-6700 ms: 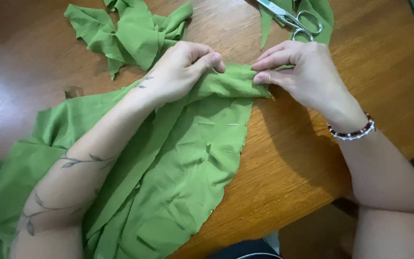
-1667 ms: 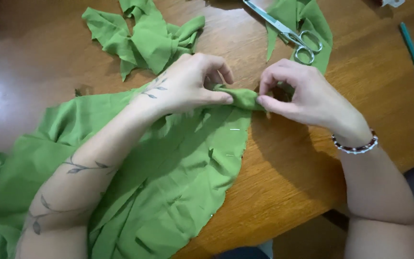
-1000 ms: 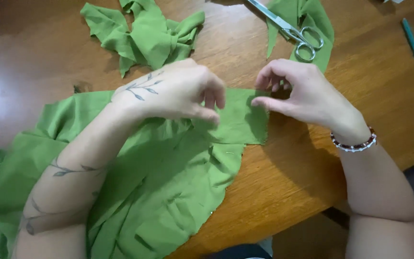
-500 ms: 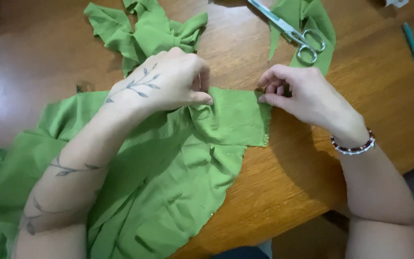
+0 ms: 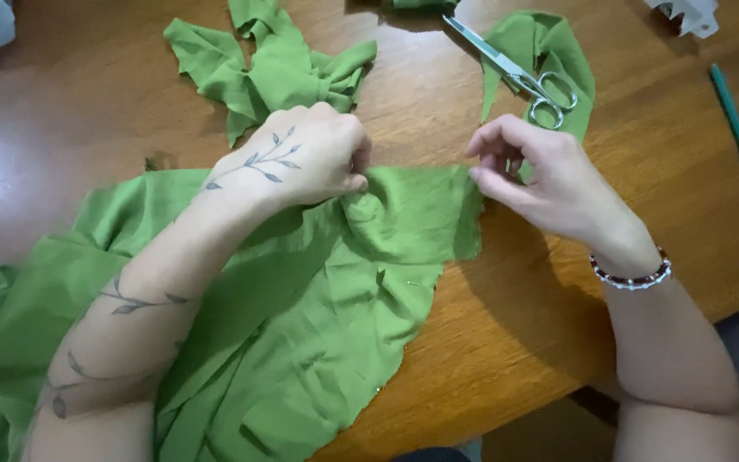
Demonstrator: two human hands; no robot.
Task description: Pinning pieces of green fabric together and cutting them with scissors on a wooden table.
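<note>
Cloth [image 5: 335, 291]: green woven fabric, matt, soft, creased, edges raw and frayed. Scraps [image 5: 267, 68]: same green fabric, matt, crumpled. Table [image 5: 643, 171]: brown wood, visible grain, varnished, glossy, pale glare at left. Scissors [image 5: 515, 73]: bare metal, polished, shiny. Pencil [image 5: 735, 120]: teal, smooth, slight sheen. Bracelet [image 5: 632, 275]: small glossy beads, dark red and pale.

Left hand [image 5: 305, 158] bunches the green fabric [image 5: 301, 291] at mid-frame, fingers pinching a fold. Right hand [image 5: 549, 184] nips the cloth's right edge with its fingertips. Scissors [image 5: 515, 75] lie on a green scrap [image 5: 549, 43] at upper right, a teal pencil [image 5: 735, 120] at far right, on the wooden table [image 5: 506, 325].
</note>
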